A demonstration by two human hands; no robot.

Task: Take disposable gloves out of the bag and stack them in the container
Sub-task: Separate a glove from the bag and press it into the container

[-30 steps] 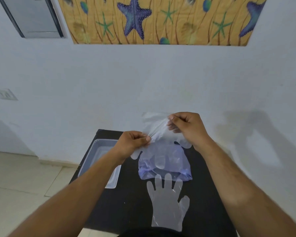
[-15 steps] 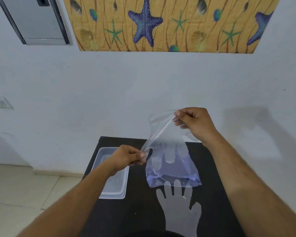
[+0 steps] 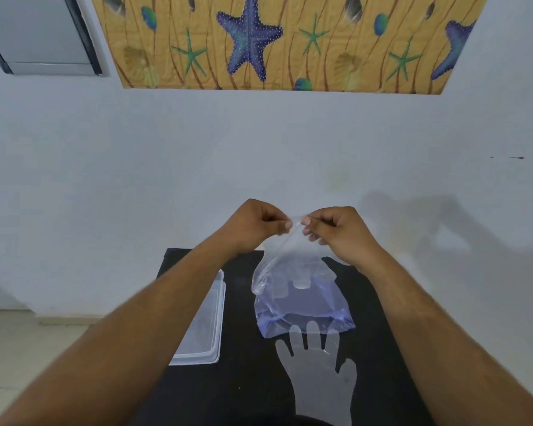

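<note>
A clear disposable glove hangs in the air above the table, its fingers dangling down. My left hand and my right hand both pinch its top edge, fingertips almost touching. Below it lies the bluish plastic bag holding more gloves. In front of the bag one glove lies flat on the black table, fingers pointing toward the bag. The clear rectangular container sits at the table's left, partly hidden by my left forearm.
The table stands against a white wall with a starfish picture above. A tiled floor lies to the left of the table's edge.
My left hand rose from beside the container to meet my right hand at the glove's top edge. The glove now hangs bunched between both hands, above the bag.
</note>
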